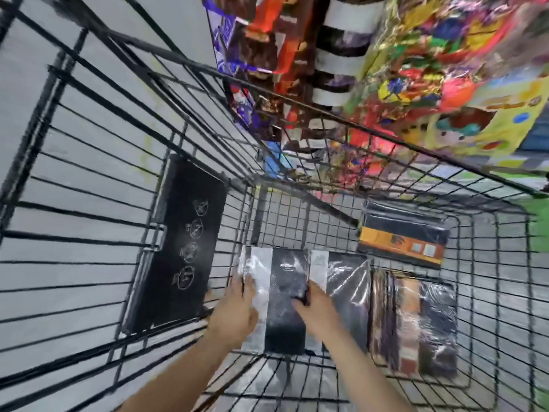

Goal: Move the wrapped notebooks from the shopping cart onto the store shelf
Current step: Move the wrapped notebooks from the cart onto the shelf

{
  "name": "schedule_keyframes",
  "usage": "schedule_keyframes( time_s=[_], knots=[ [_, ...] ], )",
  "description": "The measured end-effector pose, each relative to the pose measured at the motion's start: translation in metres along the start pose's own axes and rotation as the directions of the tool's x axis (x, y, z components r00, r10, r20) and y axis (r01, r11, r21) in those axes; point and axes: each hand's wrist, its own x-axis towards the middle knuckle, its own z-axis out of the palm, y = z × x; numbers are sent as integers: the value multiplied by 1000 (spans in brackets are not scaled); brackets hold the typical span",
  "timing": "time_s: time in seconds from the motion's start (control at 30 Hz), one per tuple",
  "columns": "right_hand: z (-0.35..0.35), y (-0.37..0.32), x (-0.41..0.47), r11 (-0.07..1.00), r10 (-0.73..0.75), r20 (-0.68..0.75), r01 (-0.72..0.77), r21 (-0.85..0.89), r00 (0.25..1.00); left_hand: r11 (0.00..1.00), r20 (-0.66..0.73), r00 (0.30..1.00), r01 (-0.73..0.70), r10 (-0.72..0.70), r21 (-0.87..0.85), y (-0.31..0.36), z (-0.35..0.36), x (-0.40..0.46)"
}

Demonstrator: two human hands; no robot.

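Observation:
I look down into a black wire shopping cart [89, 179]. A plastic-wrapped pack of notebooks [285, 292], black and white, lies on the cart floor in the middle. My left hand [234, 313] grips its left edge. My right hand [315, 304] grips it from the right, fingers curled over the black cover. A second wrapped pack [416, 322] with brown and dark covers lies to the right. A black and orange notebook pack [404, 239] leans at the far end. A black notebook with white round drawings [181, 245] stands against the cart's left wall.
Store shelves with colourful packets [430, 69] and brown snack boxes [267, 40] rise beyond the cart's far right rim. Grey floor [74, 99] shows through the wires on the left. The picture is blurred by motion.

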Motion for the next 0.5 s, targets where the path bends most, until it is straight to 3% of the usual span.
schedule_keyframes(
  time_s=[0.23, 0.5],
  knots=[
    [-16, 5, 1, 980, 109, -6, -106, 167, 994, 993, -70, 996, -59, 52, -106, 6, 2, 0],
    [-45, 25, 3, 958, 187, -51, -171, 231, 981, 949, -64, 985, 137, -162, -284, 11, 2, 10]
  ],
)
